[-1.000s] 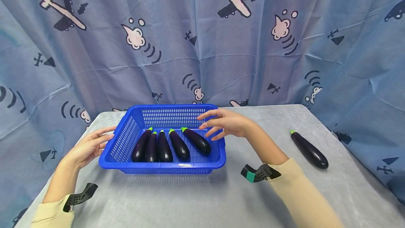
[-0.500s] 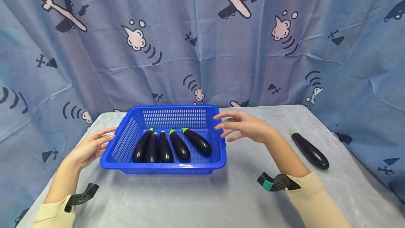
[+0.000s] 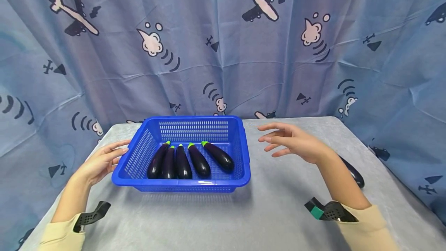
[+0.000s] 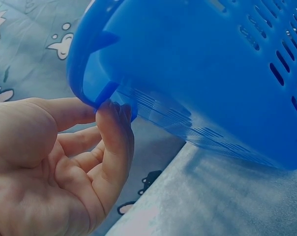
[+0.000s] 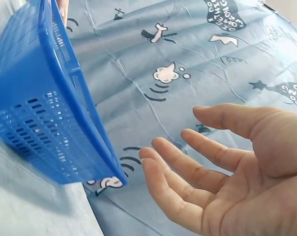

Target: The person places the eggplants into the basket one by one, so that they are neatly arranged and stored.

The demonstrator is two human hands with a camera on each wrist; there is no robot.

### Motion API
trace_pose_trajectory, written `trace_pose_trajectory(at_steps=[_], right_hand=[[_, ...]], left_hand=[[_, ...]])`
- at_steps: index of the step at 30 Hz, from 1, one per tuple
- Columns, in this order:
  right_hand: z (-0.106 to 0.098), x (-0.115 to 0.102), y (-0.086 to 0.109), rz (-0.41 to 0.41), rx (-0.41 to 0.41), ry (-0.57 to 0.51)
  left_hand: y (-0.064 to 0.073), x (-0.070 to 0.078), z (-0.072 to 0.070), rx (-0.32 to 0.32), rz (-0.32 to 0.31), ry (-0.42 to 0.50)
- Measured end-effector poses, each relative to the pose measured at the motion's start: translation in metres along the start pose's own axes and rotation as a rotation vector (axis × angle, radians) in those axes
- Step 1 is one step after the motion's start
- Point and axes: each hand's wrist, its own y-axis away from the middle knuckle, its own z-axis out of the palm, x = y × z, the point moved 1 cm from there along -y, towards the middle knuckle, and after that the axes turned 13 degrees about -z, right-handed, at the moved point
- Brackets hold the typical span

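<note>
A blue plastic basket (image 3: 181, 182) with slotted walls stands on the table. Inside lie several dark purple eggplants (image 3: 199, 161) with green stem ends, side by side. At the basket's left side my left hand (image 3: 99, 164) pinches the rim between thumb and fingers; the left wrist view shows the fingertips (image 4: 114, 132) at the rim's edge. My right hand (image 3: 296, 141) hangs in the air to the right of the basket, holding nothing, its fingers loosely bent and apart. One more eggplant (image 3: 354, 173) lies on the right of the table, partly hidden behind the right forearm.
The grey table (image 3: 223, 220) carries the basket and the lone eggplant. A blue curtain (image 3: 195, 49) printed with planes and clouds hangs behind the table and along its sides. Black straps with camera mounts (image 3: 336, 211) sit on both wrists.
My right hand has moved right, from over the basket's right rim to beside it, and its forearm now covers part of the lone eggplant. The left hand and basket stay in place.
</note>
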Motion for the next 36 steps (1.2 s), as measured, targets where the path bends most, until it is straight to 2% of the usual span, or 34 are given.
trace_pose_trajectory(at_steps=[22,32,36], right_hand=[[-0.052,0.026,0.056,-0.001,0.139,0.023],[-0.072,0.034,0.07,0.024,0.177,0.033],[-0.08,0.038,0.075,0.016,0.2,0.053]], left_hand=[[0.0,0.0,0.001,-0.023,0.017,0.018],[-0.001,-0.001,0.0,-0.037,0.029,0.026],[0.0,-0.001,0.001,-0.02,0.016,0.026]])
